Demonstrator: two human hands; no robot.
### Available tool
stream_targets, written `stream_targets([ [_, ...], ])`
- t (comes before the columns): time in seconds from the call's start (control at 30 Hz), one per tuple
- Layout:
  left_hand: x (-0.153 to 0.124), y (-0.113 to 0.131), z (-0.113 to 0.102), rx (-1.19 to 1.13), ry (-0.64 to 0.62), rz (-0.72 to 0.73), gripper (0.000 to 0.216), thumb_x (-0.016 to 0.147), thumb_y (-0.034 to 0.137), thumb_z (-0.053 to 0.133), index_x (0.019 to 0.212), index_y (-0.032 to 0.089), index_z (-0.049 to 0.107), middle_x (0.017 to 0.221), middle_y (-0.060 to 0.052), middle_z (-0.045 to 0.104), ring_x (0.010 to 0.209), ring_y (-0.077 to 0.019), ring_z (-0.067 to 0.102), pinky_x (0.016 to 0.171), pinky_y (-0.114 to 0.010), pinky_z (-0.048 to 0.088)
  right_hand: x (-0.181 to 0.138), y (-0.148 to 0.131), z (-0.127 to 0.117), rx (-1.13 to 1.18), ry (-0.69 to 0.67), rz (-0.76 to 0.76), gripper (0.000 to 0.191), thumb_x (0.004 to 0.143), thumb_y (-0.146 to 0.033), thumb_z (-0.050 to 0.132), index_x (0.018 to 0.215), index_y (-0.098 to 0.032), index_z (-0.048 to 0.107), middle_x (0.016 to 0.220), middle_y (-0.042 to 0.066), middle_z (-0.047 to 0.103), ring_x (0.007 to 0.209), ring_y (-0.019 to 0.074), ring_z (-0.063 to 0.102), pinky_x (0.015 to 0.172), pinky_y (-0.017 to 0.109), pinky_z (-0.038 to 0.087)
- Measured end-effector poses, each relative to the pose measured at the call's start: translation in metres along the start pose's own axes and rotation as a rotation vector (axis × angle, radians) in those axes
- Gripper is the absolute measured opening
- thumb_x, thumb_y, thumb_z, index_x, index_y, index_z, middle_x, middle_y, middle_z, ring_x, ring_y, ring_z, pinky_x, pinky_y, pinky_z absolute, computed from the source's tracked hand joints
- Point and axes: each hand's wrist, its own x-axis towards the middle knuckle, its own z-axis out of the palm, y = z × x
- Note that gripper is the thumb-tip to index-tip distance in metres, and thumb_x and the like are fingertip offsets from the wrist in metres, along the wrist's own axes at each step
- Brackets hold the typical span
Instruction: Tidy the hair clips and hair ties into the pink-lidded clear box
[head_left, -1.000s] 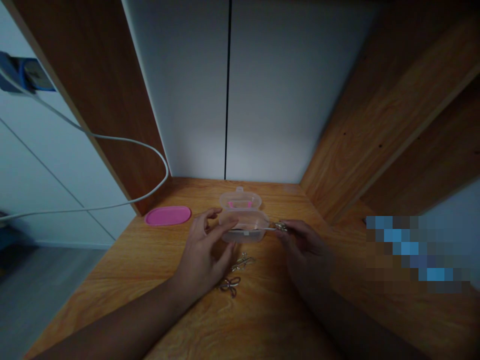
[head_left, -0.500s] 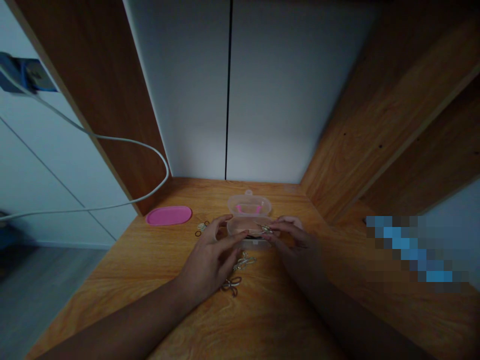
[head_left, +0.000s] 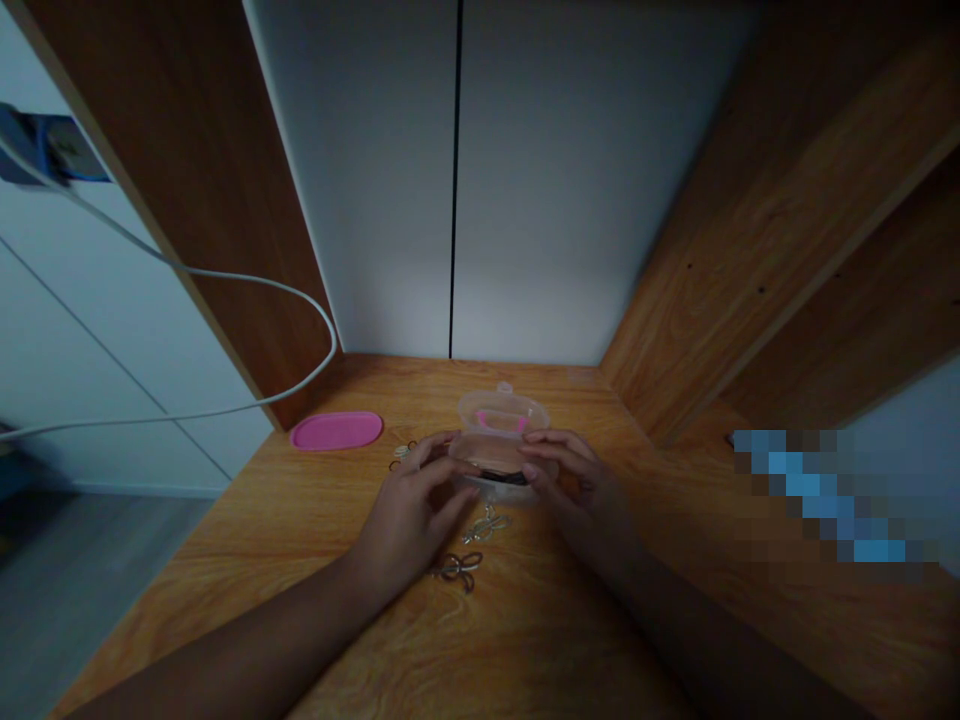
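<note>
A small clear plastic box (head_left: 487, 449) stands on the wooden surface with its lid (head_left: 501, 404) raised at the back; the lid has a pink handle. My left hand (head_left: 416, 495) curls round the box's left end, thumb at the front edge. At the right end, my right hand (head_left: 581, 490) grips the wall with thumb and fingers. Thin dark pieces (head_left: 504, 478), perhaps hairpins, lie inside. In front of the box rest a shiny metal clip (head_left: 486, 525) and, nearer me, a darker bow-shaped clip (head_left: 457, 570). My left hand partly covers several small rings (head_left: 403, 455).
A pink oval tray or lid (head_left: 337, 431) lies at the back left. A white cable (head_left: 330, 330) loops in front of the left wooden panel. Pale panels (head_left: 525, 200) stand behind, a wooden panel (head_left: 697, 260) on the right. A blurred-out patch covers the right side.
The shiny metal clip that was at my right fingertips no longer shows there. My right fingers have moved left onto the box's side. The box has shifted slightly, and the dark pieces inside show more plainly.
</note>
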Motion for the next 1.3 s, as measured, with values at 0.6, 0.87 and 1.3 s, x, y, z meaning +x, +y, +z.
stream_targets([
  [0.6, 0.004, -0.012, 0.000, 0.034, 0.133, -0.061, 0.031, 0.084, 0.015, 0.068, 0.112, 0.022, 0.057, 0.118, -0.007, 0.057, 0.116, -0.0239, 0.056, 0.100, -0.042, 0.048, -0.010, -0.021, 0.007, -0.156, -0.597, -0.150, 0.017, 0.091, -0.033, 0.067, 0.106, -0.027, 0.073, 0.082, 0.002, 0.070, 0.083, 0.0195, 0.063, 0.074, 0.032, 0.049],
  [0.87, 0.000, -0.001, -0.003, 0.127, 0.153, -0.041, 0.038, 0.084, 0.018, 0.063, 0.120, 0.020, 0.049, 0.130, -0.011, 0.050, 0.127, -0.0283, 0.047, 0.107, -0.048, 0.041, -0.010, -0.029, 0.007, -0.209, -0.591, -0.146, 0.006, 0.090, -0.027, 0.070, 0.090, -0.022, 0.073, 0.092, 0.004, 0.064, 0.093, 0.0199, 0.059, 0.079, 0.031, 0.047],
  [1.3, -0.006, 0.019, -0.014, 0.171, -0.072, 0.395, 0.024, 0.091, 0.025, 0.047, 0.075, 0.016, 0.064, 0.078, -0.008, 0.058, 0.079, -0.0230, 0.049, 0.072, -0.040, 0.039, -0.011, -0.036, -0.003, -0.097, -0.132, -0.551, 0.011, 0.096, -0.021, 0.061, 0.106, -0.024, 0.064, 0.085, 0.000, 0.076, 0.076, 0.0150, 0.064, 0.072, 0.028, 0.054],
])
